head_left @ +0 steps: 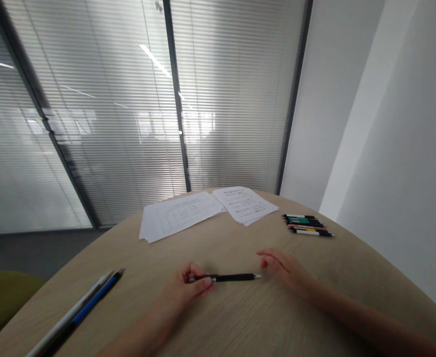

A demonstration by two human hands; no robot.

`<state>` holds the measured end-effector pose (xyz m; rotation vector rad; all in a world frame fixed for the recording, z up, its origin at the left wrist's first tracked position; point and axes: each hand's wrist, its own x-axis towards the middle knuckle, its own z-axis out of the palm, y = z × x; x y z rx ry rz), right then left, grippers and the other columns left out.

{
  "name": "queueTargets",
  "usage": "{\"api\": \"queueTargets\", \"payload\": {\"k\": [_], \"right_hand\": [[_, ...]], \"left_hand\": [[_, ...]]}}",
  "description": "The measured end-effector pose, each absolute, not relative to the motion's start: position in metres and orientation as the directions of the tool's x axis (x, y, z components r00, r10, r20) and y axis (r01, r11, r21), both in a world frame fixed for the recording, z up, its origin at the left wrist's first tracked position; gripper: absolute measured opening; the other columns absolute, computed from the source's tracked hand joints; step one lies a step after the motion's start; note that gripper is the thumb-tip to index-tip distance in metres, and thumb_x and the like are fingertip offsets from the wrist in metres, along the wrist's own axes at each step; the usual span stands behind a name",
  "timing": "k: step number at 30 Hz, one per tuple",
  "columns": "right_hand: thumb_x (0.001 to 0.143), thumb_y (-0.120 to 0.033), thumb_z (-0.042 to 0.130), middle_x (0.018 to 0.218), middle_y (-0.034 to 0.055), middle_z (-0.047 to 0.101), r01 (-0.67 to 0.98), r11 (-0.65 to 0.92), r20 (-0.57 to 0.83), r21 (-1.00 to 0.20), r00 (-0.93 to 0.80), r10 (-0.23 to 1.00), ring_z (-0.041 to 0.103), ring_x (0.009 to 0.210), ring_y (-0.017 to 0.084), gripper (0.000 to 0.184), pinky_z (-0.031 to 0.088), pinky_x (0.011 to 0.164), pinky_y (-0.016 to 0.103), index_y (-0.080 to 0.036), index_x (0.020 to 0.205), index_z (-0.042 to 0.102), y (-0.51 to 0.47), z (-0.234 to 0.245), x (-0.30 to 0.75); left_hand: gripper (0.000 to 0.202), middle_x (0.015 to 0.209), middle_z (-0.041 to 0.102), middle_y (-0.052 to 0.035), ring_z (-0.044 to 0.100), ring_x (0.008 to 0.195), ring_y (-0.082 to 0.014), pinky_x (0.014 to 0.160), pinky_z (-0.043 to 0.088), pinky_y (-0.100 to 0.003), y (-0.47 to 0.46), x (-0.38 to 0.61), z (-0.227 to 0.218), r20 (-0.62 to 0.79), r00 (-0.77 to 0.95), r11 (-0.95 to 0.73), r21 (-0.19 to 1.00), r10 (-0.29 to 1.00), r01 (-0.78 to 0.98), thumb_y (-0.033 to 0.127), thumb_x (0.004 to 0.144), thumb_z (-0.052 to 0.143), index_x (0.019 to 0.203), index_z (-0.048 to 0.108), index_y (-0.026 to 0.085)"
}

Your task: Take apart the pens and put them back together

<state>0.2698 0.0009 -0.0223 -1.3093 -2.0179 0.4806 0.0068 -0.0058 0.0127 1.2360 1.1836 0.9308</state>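
Note:
My left hand (193,283) is closed around one end of a black pen (236,277), thumb on top and fingers curled beneath. The pen lies level, its pale tip pointing right towards my right hand (279,265). That hand is just off the tip, with the index finger stretched out and the other fingers loosely bent. Nothing shows in it. Both hands are low over the round wooden table (240,317).
Several pens (307,225) lie in a row at the right. Printed sheets (183,215) and another stack of papers (244,204) rest near the far edge. At the left lie a blue-and-black pen (97,297) and a silvery one (71,312). A chair (15,290) stands beyond the left edge.

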Motion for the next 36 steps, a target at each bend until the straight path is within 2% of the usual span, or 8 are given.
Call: {"api": "queueTargets", "payload": {"k": [4, 7, 13, 19, 22, 26, 31, 36], "right_hand": [[0.086, -0.041, 0.019, 0.061, 0.0045, 0.059, 0.604, 0.292, 0.211, -0.742, -0.203, 0.956, 0.055, 0.06, 0.016, 0.05, 0.042, 0.061, 0.029, -0.016, 0.068, 0.058, -0.01, -0.021, 0.258], [0.084, -0.044, 0.024, 0.052, 0.0015, 0.054, 0.608, 0.238, 0.116, -0.758, -0.234, 0.965, 0.051, 0.051, 0.013, 0.049, 0.039, 0.054, 0.025, -0.016, 0.059, 0.055, -0.019, -0.019, 0.25], [0.078, -0.055, 0.03, 0.047, -0.0023, 0.045, 0.515, 0.194, 0.055, -0.835, -0.273, 0.961, 0.044, 0.048, 0.011, 0.047, 0.035, 0.05, 0.022, -0.019, 0.052, 0.044, -0.018, -0.015, 0.249], [0.073, -0.062, 0.032, 0.044, -0.0031, 0.043, 0.352, 0.1, 0.03, -0.931, -0.198, 0.98, 0.041, 0.045, 0.01, 0.051, 0.034, 0.05, 0.022, -0.018, 0.049, 0.042, -0.016, -0.011, 0.251], [0.072, -0.063, 0.033, 0.043, -0.0033, 0.042, 0.338, 0.083, 0.019, -0.938, -0.188, 0.982, 0.04, 0.044, 0.01, 0.052, 0.033, 0.049, 0.022, -0.018, 0.048, 0.043, -0.017, -0.011, 0.251], [0.069, -0.065, 0.033, 0.042, -0.0032, 0.043, 0.36, 0.038, -0.027, -0.932, -0.173, 0.985, 0.041, 0.043, 0.01, 0.052, 0.033, 0.048, 0.023, -0.018, 0.048, 0.044, -0.018, -0.011, 0.25], [0.071, -0.062, 0.031, 0.042, -0.0029, 0.042, 0.39, 0.037, -0.028, -0.92, -0.16, 0.987, 0.041, 0.043, 0.01, 0.051, 0.033, 0.049, 0.023, -0.018, 0.048, 0.044, -0.019, -0.012, 0.25], [0.074, -0.05, 0.039, 0.049, -0.0035, 0.041, 0.399, 0.129, 0.049, -0.908, -0.203, 0.978, 0.04, 0.048, 0.01, 0.038, 0.031, 0.051, 0.023, -0.018, 0.053, 0.043, -0.017, -0.013, 0.25]], "left_hand": [[0.033, 0.056, 0.062, 0.0029, 0.054, 0.051, -0.0115, 0.053, 0.039, -0.023, -0.006, 0.011, 0.004, -0.079, 0.142, 0.069, 0.995, 0.987, 0.074, 0.03, 0.045, 0.073, 0.055, 0.043, 0.018], [0.029, 0.065, 0.064, 0.0003, 0.057, 0.062, -0.0147, 0.059, 0.042, -0.025, -0.01, 0.013, 0.006, -0.03, 0.162, 0.019, 0.998, 0.986, 0.066, 0.025, 0.048, 0.071, 0.054, 0.043, 0.019], [0.018, 0.067, 0.062, 0.0004, 0.056, 0.067, -0.0168, 0.063, 0.042, -0.026, -0.014, 0.014, 0.009, 0.021, 0.212, -0.049, 0.99, 0.977, 0.129, 0.019, 0.05, 0.066, 0.057, 0.049, 0.019], [0.011, 0.064, 0.06, 0.0006, 0.054, 0.067, -0.0181, 0.064, 0.04, -0.026, -0.016, 0.01, 0.011, 0.05, 0.223, -0.13, 0.922, 0.974, 0.364, 0.022, 0.056, 0.062, 0.067, 0.062, 0.02], [0.013, 0.059, 0.059, 0.0012, 0.052, 0.06, -0.0156, 0.058, 0.039, -0.023, -0.018, 0.01, 0.013, 0.036, 0.249, -0.151, 0.874, 0.968, 0.463, 0.028, 0.061, 0.059, 0.07, 0.064, 0.02], [0.016, 0.046, 0.05, 0.0048, 0.045, 0.048, -0.0116, 0.049, 0.034, -0.02, -0.02, 0.01, 0.014, -0.04, 0.287, -0.111, 0.864, 0.957, 0.492, 0.029, 0.066, 0.053, 0.07, 0.063, 0.018], [0.019, 0.046, 0.047, 0.006, 0.043, 0.045, -0.0099, 0.048, 0.033, -0.019, -0.02, 0.009, 0.011, -0.052, 0.338, -0.121, 0.873, 0.94, 0.472, 0.032, 0.071, 0.048, 0.069, 0.06, 0.017], [0.035, 0.04, 0.044, 0.0053, 0.038, 0.039, -0.0093, 0.044, 0.031, -0.019, -0.02, 0.009, 0.01, -0.105, 0.329, -0.078, 0.864, 0.939, 0.498, 0.042, 0.074, 0.041, 0.05, 0.047, 0.017]]}}
